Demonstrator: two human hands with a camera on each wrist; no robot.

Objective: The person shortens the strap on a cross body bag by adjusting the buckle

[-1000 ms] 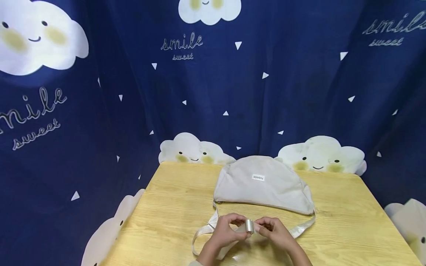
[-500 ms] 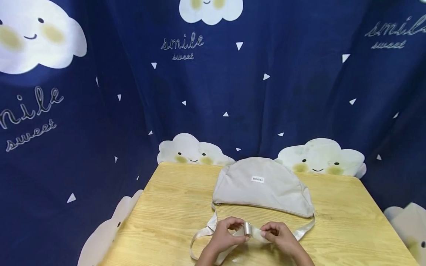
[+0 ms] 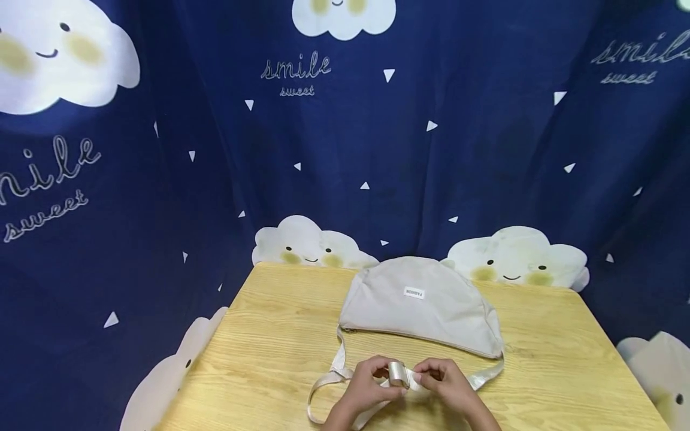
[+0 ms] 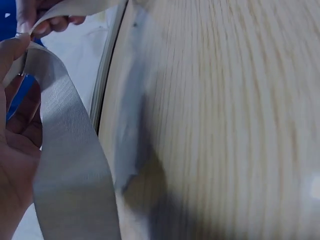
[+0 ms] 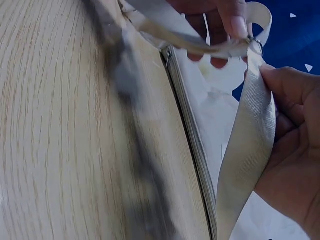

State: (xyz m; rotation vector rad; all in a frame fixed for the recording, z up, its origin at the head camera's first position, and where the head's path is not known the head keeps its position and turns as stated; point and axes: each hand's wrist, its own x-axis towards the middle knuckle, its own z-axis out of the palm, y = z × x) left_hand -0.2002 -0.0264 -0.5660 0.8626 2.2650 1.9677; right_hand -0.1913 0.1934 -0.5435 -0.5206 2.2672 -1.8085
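A pale beige half-moon shoulder bag (image 3: 426, 311) lies on the table, its small label upside down to me. Its webbing strap (image 4: 75, 165) runs toward me and forms a short raised loop (image 3: 398, 374) between my hands. My left hand (image 3: 369, 389) pinches the strap by that loop, thumb and fingers on either side. Close by on the right, my right hand (image 3: 446, 385) pinches the strap between thumb and fingers. In the right wrist view a slim metal slider (image 5: 255, 47) sits where the strap folds, partly hidden by the fingertips.
The wooden table (image 3: 280, 311) bears the bag near its far edge. A slack loop of strap (image 3: 318, 389) lies left of my left hand. Behind the table hangs a dark blue curtain (image 3: 345, 131) with clouds and white triangles.
My right hand drew away from the strap's raised loop, then came back close to it. That loop now stands a little farther left and looks bigger. The bag stays on the table.
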